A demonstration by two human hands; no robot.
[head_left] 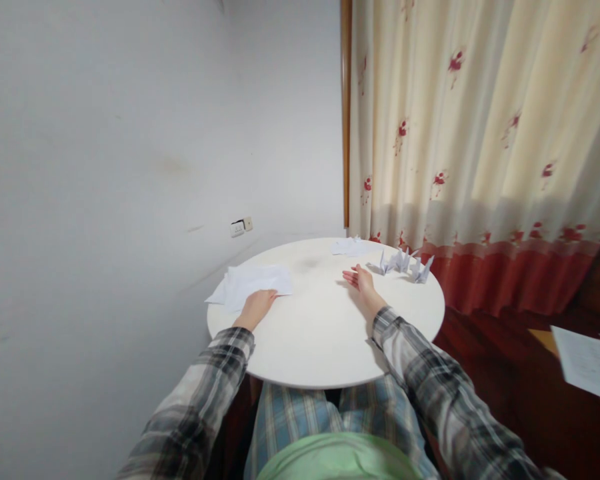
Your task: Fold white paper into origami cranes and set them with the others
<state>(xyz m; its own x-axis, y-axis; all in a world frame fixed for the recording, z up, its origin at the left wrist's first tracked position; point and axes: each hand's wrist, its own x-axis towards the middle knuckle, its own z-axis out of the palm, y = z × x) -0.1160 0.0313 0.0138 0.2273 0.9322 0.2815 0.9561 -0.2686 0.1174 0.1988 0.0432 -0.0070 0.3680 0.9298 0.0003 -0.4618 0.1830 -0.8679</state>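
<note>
A round white table [325, 333] stands in front of me. My left hand [257, 307] rests on its left side, fingers flat on the near edge of a loose stack of white paper sheets [253, 280]. My right hand [361, 281] lies open on the table top, fingers stretched out, holding nothing. Just beyond its fingertips stand several small folded white paper cranes [405, 263] in a row. More folded or crumpled white paper [349, 247] lies at the far edge of the table.
A white wall with a socket [241, 227] is close on the left. A cream curtain [480, 147] with red flowers hangs behind the table. A wooden surface with a printed sheet [587, 363] sits at the right, over a dark red floor.
</note>
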